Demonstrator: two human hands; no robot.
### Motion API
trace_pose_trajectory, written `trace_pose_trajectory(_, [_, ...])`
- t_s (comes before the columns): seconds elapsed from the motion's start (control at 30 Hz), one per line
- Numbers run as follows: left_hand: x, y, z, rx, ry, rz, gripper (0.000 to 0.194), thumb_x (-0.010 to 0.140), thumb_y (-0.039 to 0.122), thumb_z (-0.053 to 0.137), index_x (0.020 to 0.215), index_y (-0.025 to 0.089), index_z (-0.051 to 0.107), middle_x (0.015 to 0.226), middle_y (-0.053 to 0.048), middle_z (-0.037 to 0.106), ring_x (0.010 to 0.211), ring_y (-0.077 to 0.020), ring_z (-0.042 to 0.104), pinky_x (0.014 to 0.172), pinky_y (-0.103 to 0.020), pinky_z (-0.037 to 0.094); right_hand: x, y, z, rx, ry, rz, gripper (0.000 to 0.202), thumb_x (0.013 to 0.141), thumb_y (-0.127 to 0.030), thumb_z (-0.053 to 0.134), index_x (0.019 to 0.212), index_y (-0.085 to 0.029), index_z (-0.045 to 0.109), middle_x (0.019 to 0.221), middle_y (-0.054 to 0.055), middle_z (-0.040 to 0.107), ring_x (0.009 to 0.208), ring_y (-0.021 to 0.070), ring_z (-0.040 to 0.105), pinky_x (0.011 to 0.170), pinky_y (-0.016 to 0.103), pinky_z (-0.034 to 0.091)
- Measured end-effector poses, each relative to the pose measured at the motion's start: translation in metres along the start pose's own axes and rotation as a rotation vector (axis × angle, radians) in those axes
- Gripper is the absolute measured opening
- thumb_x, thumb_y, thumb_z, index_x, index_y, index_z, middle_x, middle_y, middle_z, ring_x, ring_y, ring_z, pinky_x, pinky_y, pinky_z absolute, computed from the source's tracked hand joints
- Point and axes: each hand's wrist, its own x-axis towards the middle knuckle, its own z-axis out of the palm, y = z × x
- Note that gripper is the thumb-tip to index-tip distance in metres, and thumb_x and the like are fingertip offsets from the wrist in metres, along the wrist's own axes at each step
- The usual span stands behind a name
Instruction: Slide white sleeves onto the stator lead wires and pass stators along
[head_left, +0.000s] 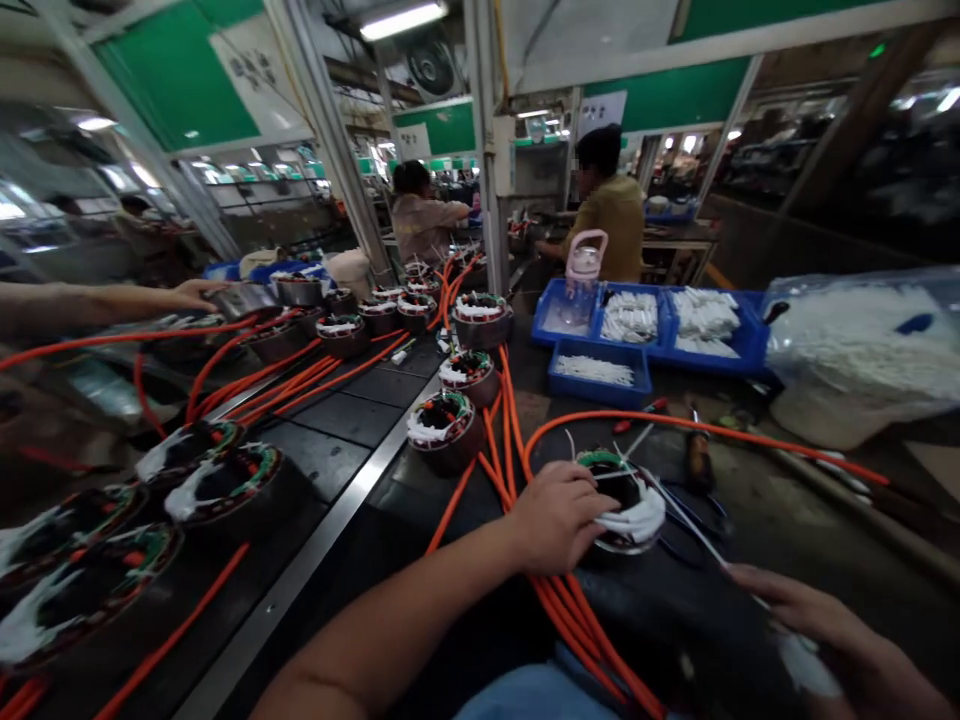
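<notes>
A motor stator (636,528) with white-wrapped windings and some green on its rim sits in front of me on the dark bench. My left hand (561,515) grips its left side, fingers curled over the rim into the opening. From the stator's right edge a thin white cord (694,528) runs taut down to my right hand (832,625), whose fingers are closed on it at the lower right. Something pale also shows in or under that palm, too blurred to name. Loose white cord ends stick up from the windings.
Orange cables (510,450) run past the stator's left side. A screwdriver (699,455) lies behind it. Blue bins (600,390) of white pieces and a plastic bag (862,340) stand beyond. More stators (446,430) line the left; a co-worker's arm (112,305) reaches in there.
</notes>
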Motion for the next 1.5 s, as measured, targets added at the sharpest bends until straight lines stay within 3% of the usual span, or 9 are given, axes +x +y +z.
trace_pose_trajectory(0.17, [0.007,0.009,-0.007,-0.074,-0.004,-0.069,0.034,0.082,0.021,0.048,0.114,0.015,0.057,0.096,-0.009,0.063,0.103,-0.0217,0.048,0.096,-0.041,0.037,-0.023,-0.031,0.004,0.034,-0.133,-0.167,0.031,0.083,-0.02,0.052,0.112,-0.029,0.052,0.099,0.007,0.068,0.092,0.0225,0.065,0.072,0.029,0.057])
trace_pose_trajectory(0.3, [0.011,0.007,-0.01,-0.115,-0.044,-0.09,0.036,0.083,0.019,0.047,0.118,0.015,0.054,0.1,-0.009,0.06,0.103,-0.0214,0.048,0.095,-0.042,0.038,-0.049,-0.027,0.014,0.022,-0.207,-0.162,0.038,0.084,-0.014,0.045,0.12,-0.026,0.044,0.105,0.008,0.066,0.102,0.0223,0.06,0.08,0.034,0.055])
trace_pose_trajectory(0.47, [0.013,0.006,-0.016,-0.144,-0.112,-0.133,0.04,0.082,0.018,0.049,0.122,0.017,0.051,0.11,-0.01,0.055,0.107,-0.0207,0.046,0.096,-0.04,0.038,-0.068,-0.017,0.022,-0.017,-0.25,-0.121,0.028,0.084,-0.012,0.042,0.11,-0.023,0.046,0.109,0.01,0.063,0.108,0.0213,0.056,0.085,0.034,0.052])
trace_pose_trajectory(0.6, [0.014,0.006,-0.017,-0.158,-0.142,-0.142,0.04,0.082,0.019,0.049,0.122,0.017,0.05,0.11,-0.009,0.056,0.109,-0.0209,0.045,0.097,-0.04,0.037,-0.068,-0.021,0.024,-0.008,-0.238,-0.158,0.025,0.086,-0.016,0.042,0.109,-0.022,0.047,0.108,0.011,0.064,0.108,0.0208,0.056,0.083,0.031,0.053])
trace_pose_trajectory(0.93, [0.014,0.007,-0.014,-0.146,-0.116,-0.13,0.039,0.083,0.022,0.049,0.122,0.016,0.05,0.108,-0.009,0.057,0.107,-0.0215,0.046,0.096,-0.041,0.036,-0.058,-0.038,0.028,-0.038,-0.138,-0.2,0.039,0.083,-0.014,0.044,0.121,-0.022,0.043,0.104,0.011,0.066,0.102,0.0221,0.06,0.079,0.033,0.055])
trace_pose_trajectory(1.13, [0.018,0.015,-0.011,-0.096,-0.095,-0.188,0.048,0.082,0.021,0.049,0.129,0.015,0.043,0.108,-0.01,0.06,0.106,-0.0236,0.047,0.097,-0.045,0.034,-0.031,-0.022,0.063,-0.08,-0.139,-0.221,0.038,0.082,-0.009,0.045,0.118,-0.022,0.046,0.116,0.012,0.059,0.11,0.0211,0.055,0.086,0.035,0.051])
trace_pose_trajectory(1.27, [0.016,0.018,-0.006,-0.244,0.06,-0.26,0.065,0.077,0.015,0.055,0.137,0.019,0.029,0.1,-0.005,0.065,0.105,-0.0224,0.05,0.097,-0.045,0.034,-0.001,-0.011,0.088,0.047,-0.076,-0.018,0.024,0.082,-0.01,0.044,0.101,-0.021,0.054,0.105,0.01,0.063,0.1,0.0182,0.06,0.083,0.032,0.051])
trace_pose_trajectory(1.4, [0.011,0.015,0.002,-0.23,0.155,-0.161,0.027,0.081,0.015,0.052,0.106,0.022,0.062,0.093,-0.003,0.067,0.096,-0.0194,0.053,0.091,-0.04,0.039,0.019,-0.013,0.091,0.341,0.025,0.36,0.011,0.08,-0.017,0.055,0.09,-0.021,0.053,0.083,0.003,0.065,0.078,0.0143,0.063,0.073,0.027,0.053])
trace_pose_trajectory(1.5, [0.008,0.014,0.006,-0.159,0.204,-0.065,0.024,0.082,0.014,0.051,0.098,0.022,0.067,0.091,-0.003,0.068,0.095,-0.019,0.052,0.088,-0.039,0.041,0.018,-0.015,0.087,0.483,0.012,0.437,0.016,0.077,-0.019,0.061,0.09,-0.021,0.052,0.083,0.002,0.064,0.077,0.0137,0.063,0.072,0.025,0.053])
